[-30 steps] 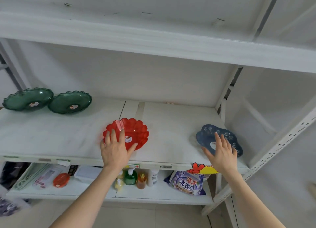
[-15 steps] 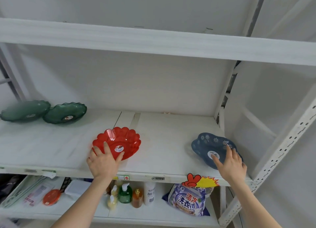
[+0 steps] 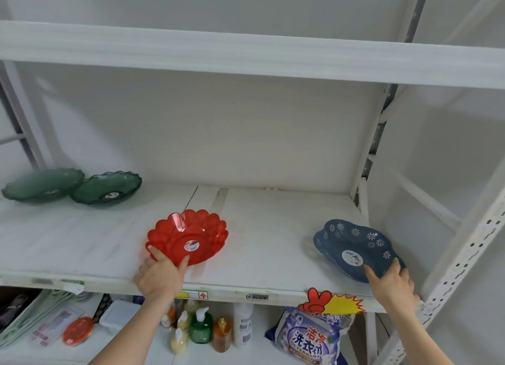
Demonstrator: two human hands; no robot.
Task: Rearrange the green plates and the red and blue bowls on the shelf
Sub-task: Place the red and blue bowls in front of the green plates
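White shelf (image 3: 259,271) holds the green plates (image 3: 73,185) upper left, while our left hand (image 3: 159,275) pinches the red bowl (image 3: 188,236) at centre and our right hand (image 3: 393,281) grips the blue bowl (image 3: 355,248) lower right, overhanging the edge, likely to tip.

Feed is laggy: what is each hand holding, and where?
Left hand pinches the red scalloped plastic bowl at its near rim; right hand grips the blue flowered bowl at its near-right rim.
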